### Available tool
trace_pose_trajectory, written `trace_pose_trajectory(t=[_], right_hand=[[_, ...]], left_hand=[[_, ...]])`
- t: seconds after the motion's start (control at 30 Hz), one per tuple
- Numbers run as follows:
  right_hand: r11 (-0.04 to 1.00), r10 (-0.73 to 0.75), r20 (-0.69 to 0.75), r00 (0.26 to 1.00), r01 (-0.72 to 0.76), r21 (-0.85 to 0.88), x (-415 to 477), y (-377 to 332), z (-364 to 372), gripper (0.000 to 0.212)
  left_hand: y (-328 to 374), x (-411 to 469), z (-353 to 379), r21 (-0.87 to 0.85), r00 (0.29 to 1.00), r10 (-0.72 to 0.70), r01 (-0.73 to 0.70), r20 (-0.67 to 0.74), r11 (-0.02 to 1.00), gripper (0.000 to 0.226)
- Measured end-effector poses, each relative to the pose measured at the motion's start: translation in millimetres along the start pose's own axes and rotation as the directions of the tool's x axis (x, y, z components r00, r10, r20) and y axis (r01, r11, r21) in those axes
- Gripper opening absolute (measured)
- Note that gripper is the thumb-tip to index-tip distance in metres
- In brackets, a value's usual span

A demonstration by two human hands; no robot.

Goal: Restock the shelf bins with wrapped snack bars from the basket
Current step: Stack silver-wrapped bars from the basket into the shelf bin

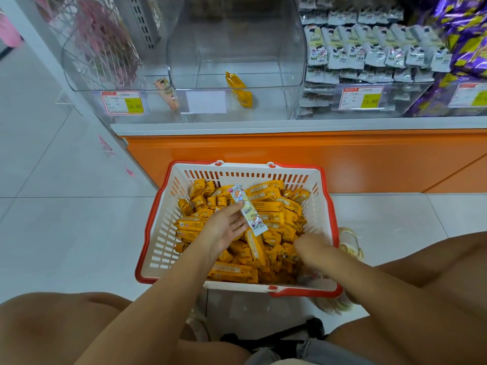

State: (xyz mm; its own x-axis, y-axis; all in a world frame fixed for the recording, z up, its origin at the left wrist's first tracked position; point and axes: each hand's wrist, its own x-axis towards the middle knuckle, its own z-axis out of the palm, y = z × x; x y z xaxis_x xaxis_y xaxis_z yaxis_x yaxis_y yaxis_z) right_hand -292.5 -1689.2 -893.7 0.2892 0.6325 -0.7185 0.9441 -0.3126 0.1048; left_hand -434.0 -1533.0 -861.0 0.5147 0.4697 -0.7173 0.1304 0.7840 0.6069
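Bare knees (66, 320) nearest, spread to either side of a white slotted plastic basket with red rim (147, 241), set on pale floor tiles (52, 206). Heaped inside, yellow-orange wrapped snack bars (266, 206), far from emptied. Left hand (224, 229) palm-up over the heap, fingers loosely spread, one pale blue-and-white wrapped bar with a cartoon child (249, 212) lying across the fingertips, pinned lightly by the thumb. Right hand (313, 248) dug down into the bars at the basket's right side, fingers buried; curled round a bar or loose, impossible to tell.

Judged as the sorting and gathering step: an odd bar lifted out, yellow ones not yet carried up. Next move called for a firm handful and a lift over the orange shelf base (290, 151) to the bins above.

Farther up, a clear plastic middle bin (237, 48), nearly bare, only one yellow bar (238, 89) leaning on its front wall; tag blank. Left clear bin (87, 75) with an orange bar (166, 92) at its corner and a price tag (122, 102) reading 16.80. Right, a bin of white-green packets (369, 48), tagged 16.80 likewise; purple-and-yellow packets (461, 35) beyond. Brand writing too small to read.
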Motion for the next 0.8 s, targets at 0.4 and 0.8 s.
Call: trace_pose_trajectory(t=[0.4, 0.8], right_hand=[[0.998, 0.06, -0.08, 0.995, -0.063, -0.031, 0.3, -1.3, 18.0, 0.023], [0.915, -0.121, -0.098, 0.988, 0.149, 0.375, -20.0, 24.9, -51.9, 0.016]], left_hand=[[0.3, 4.4, -0.5, 0.028, 1.0, -0.008, 0.007, 0.01, 1.0, 0.006], [0.5, 1.9, 2.9, 0.237, 0.994, -0.061, 0.038, 0.093, 0.971, 0.019]])
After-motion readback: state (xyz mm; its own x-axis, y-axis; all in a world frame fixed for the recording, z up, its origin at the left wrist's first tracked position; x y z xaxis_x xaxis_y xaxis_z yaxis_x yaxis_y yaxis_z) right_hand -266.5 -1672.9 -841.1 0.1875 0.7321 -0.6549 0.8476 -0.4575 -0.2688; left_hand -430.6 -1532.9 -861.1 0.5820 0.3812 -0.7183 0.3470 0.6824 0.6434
